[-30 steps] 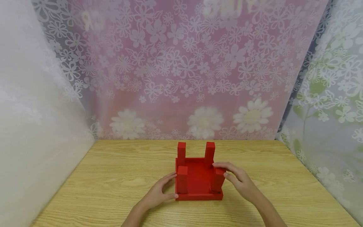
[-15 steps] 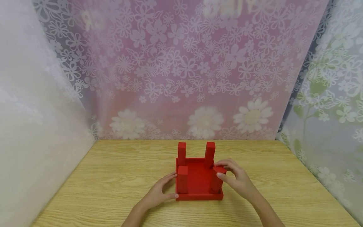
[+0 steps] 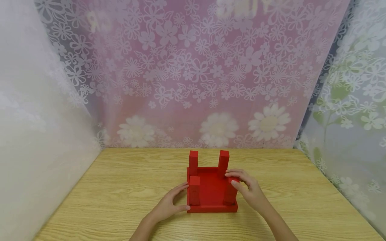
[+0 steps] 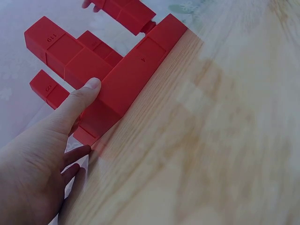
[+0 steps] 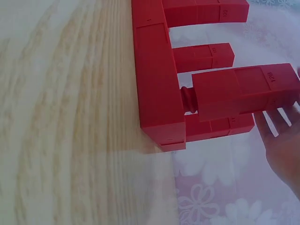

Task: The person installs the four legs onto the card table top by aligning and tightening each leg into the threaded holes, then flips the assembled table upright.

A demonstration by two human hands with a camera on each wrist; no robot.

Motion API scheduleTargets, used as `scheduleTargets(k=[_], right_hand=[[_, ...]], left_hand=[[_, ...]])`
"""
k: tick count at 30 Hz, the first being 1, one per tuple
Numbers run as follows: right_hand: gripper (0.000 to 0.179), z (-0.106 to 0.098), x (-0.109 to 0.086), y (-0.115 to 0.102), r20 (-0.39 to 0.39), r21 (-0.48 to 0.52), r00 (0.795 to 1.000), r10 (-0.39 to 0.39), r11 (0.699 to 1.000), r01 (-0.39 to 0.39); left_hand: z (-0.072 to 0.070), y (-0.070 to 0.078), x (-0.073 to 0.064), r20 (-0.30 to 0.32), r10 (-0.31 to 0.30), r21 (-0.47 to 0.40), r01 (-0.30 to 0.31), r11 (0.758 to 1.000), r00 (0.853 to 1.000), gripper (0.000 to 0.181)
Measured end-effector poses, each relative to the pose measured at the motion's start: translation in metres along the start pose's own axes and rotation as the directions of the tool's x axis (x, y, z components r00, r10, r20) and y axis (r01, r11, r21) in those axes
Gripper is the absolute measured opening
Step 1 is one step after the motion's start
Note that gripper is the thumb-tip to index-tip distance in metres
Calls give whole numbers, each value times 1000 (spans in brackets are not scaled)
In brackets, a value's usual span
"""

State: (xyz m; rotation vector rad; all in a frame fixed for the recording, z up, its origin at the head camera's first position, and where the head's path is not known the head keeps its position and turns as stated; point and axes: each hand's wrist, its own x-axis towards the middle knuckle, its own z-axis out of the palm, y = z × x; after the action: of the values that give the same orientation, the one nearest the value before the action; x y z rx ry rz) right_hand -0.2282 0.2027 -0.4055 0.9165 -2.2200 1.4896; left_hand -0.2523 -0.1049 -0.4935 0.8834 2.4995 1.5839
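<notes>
A small red stool or table lies upturned, its rimmed panel [image 3: 212,209] flat on the tabletop and several square legs pointing up. My left hand [image 3: 167,204] holds the panel's near left corner, thumb on the front rim and fingers along the left side. At the near right, my right hand [image 3: 251,192] pinches the top of a leg [image 3: 230,197] between thumb and fingers. In the right wrist view this leg [image 5: 243,91], marked 128, stands off from the panel, with a threaded screw [image 5: 189,100] showing in the gap. The near left leg [image 3: 194,192] sits against the panel.
The wood-grain tabletop [image 3: 132,182] surrounds the red piece on all sides. Behind it hangs a pink flowered curtain [image 3: 193,83]. Pale sheets stand at the left [image 3: 45,117] and right [image 3: 346,134] edges of the table.
My right hand's thumb and fingers have shifted round the top of the near right leg, which has turned a little. The left hand and panel stay in place.
</notes>
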Motion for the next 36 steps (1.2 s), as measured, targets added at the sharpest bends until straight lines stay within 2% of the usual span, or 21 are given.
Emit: scheduleTargets(k=[2, 4, 7, 11, 14, 19, 22, 24, 28, 31, 36], right_hand=[[30, -3, -1, 1, 50, 89, 999, -21, 996, 16], [37, -5, -2, 3, 88, 165, 996, -12, 986, -3], [39, -8, -4, 5, 108, 202, 994, 8, 979, -30], [33, -8, -4, 8, 92, 245, 995, 26, 968, -48], [29, -7, -5, 8, 38, 198, 998, 42, 979, -49], [27, -2, -4, 6, -80, -3, 994, 79, 997, -80], [28, -1, -4, 6, -104, -48, 990, 96, 994, -101], [29, 0, -4, 6, -87, -40, 992, 88, 995, -92], [33, -2, -6, 7, 22, 107, 998, 66, 992, -68], [38, -5, -7, 9, 106, 239, 991, 78, 966, -101], [40, -8, -8, 11, 146, 333, 986, 82, 934, -127]], left_hand=[[0, -1, 0, -1, -2, 5, 2, 1000, 1000, 73], [1, -1, 0, -2, -1, 11, 1, 1000, 1000, 73], [1, -3, 0, -4, -2, 23, 2, 1000, 1000, 73], [1, -4, 1, -4, -3, 23, 3, 1000, 1000, 73], [1, -5, 1, -3, -3, 12, 3, 1000, 1000, 73], [1, -4, 0, -3, -6, 17, 6, 1000, 1000, 73], [1, -4, 0, -2, -9, 16, 9, 1000, 1000, 73], [1, -4, 0, 0, -8, 5, 8, 1000, 1000, 73], [1, -3, 0, 4, -5, -8, 5, 1000, 1000, 73], [1, -2, 0, 6, -1, -13, 1, 1000, 1000, 73], [1, -2, 0, 1, 3, -11, -3, 1000, 1000, 73]])
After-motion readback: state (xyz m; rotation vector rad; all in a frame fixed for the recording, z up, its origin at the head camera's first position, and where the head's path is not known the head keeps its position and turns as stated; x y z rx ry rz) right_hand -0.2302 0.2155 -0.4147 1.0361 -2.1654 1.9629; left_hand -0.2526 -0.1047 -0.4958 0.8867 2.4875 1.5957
